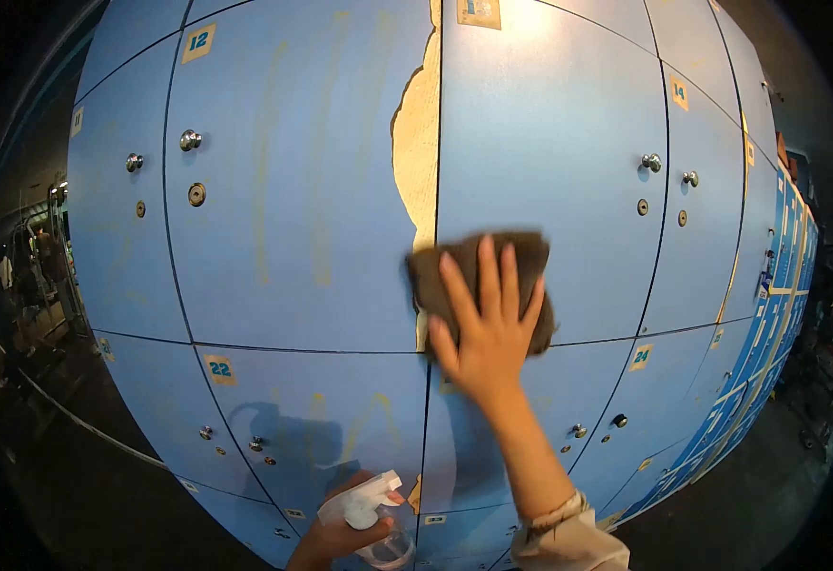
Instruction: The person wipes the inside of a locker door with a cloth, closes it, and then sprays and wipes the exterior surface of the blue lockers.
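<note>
Spread flat, my right hand [494, 333] presses a dark brown cloth [528, 255] against the blue locker door [540, 152], low near its left edge. The cloth overlaps the seam and the bottom of a peeled, cream-coloured strip [416, 143]. At the bottom of the view, my left hand [340, 533] is wrapped round a clear spray bottle with a white trigger head [369, 497]. Yellowish streaks mark the door numbered 12 [293, 190] and the door numbered 22 [340, 404].
Metal knobs [191, 141] and round locks [196, 194] stick out from the doors. More blue lockers [783, 276] run back on the right. Dim equipment [50, 257] stands at the far left, above dark floor.
</note>
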Demonstrator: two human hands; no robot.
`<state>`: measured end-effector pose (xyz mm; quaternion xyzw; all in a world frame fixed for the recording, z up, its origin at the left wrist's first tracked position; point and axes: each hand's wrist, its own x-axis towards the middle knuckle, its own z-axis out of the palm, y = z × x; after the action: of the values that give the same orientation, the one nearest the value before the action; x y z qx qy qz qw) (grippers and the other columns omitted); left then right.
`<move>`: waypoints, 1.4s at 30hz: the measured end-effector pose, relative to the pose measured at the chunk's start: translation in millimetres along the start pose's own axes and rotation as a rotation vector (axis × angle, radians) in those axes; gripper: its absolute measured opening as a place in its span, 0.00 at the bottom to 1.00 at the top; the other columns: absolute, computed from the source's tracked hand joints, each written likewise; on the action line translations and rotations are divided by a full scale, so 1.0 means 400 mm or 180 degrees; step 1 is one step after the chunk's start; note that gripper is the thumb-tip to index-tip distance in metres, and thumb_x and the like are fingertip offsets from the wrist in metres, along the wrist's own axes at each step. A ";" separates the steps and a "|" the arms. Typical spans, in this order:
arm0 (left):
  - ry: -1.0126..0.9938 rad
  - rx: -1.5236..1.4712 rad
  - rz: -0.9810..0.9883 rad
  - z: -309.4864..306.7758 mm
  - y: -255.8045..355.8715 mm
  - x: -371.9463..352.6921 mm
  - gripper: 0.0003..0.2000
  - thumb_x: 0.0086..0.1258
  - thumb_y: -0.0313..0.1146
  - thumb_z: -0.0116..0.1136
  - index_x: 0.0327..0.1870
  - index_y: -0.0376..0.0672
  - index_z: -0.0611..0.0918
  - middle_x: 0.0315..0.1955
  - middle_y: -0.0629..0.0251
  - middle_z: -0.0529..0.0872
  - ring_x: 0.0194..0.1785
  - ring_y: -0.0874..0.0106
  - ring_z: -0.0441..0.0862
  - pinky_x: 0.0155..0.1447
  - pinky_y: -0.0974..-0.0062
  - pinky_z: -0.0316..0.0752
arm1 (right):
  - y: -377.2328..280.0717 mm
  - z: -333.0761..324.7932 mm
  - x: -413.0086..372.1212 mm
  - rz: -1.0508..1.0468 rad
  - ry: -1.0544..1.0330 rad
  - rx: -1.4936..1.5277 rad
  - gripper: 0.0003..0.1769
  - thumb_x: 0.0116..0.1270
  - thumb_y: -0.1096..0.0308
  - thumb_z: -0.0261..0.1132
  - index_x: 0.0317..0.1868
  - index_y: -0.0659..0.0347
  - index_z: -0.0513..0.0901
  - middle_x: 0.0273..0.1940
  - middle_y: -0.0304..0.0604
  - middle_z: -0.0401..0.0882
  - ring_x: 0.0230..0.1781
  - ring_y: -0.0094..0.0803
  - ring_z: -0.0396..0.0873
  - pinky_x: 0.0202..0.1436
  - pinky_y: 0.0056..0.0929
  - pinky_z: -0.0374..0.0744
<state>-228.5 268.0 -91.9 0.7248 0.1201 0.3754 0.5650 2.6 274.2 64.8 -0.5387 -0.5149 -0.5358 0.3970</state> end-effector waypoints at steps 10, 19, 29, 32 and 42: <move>0.0283 0.0033 -0.0241 0.002 0.009 -0.021 0.21 0.54 0.24 0.68 0.51 0.39 0.78 0.44 0.67 0.82 0.47 0.76 0.77 0.52 0.74 0.71 | 0.205 -0.064 0.687 0.0261 0.0455 -0.0373 0.35 0.69 0.41 0.43 0.72 0.46 0.59 0.75 0.50 0.47 0.76 0.46 0.41 0.73 0.59 0.42; 0.0225 0.0172 -0.0277 0.017 0.018 -0.010 0.17 0.54 0.24 0.65 0.46 0.41 0.81 0.39 0.71 0.80 0.41 0.80 0.76 0.46 0.78 0.70 | 0.271 -0.022 0.347 -0.0050 0.1190 -0.0378 0.30 0.62 0.47 0.57 0.65 0.41 0.72 0.71 0.48 0.58 0.73 0.47 0.53 0.71 0.59 0.46; -0.0039 0.0491 0.0161 0.031 0.013 0.043 0.15 0.51 0.25 0.65 0.42 0.43 0.83 0.36 0.72 0.78 0.32 0.81 0.74 0.38 0.80 0.68 | 0.216 -0.061 -0.252 0.0479 -0.0145 -0.0178 0.33 0.58 0.47 0.57 0.64 0.47 0.73 0.72 0.57 0.53 0.73 0.56 0.49 0.69 0.66 0.42; -0.0027 0.0560 0.0274 0.035 0.005 0.050 0.14 0.52 0.26 0.65 0.42 0.44 0.83 0.36 0.73 0.77 0.33 0.81 0.73 0.38 0.80 0.68 | 0.229 -0.074 -0.096 0.0319 0.0028 -0.0222 0.34 0.58 0.47 0.58 0.66 0.45 0.71 0.72 0.56 0.52 0.74 0.56 0.48 0.69 0.65 0.41; 0.0226 0.0080 -0.0867 0.043 -0.012 0.047 0.19 0.52 0.23 0.67 0.47 0.40 0.80 0.41 0.68 0.83 0.43 0.77 0.79 0.48 0.74 0.72 | 0.403 -0.087 0.616 0.0807 0.0608 -0.0624 0.36 0.68 0.41 0.45 0.72 0.47 0.58 0.75 0.54 0.45 0.76 0.49 0.39 0.72 0.61 0.42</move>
<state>-202.8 268.4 -90.1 0.6951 0.2420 0.3191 0.5970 129.0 247.0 331.6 -0.5821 -0.3482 -0.5778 0.4540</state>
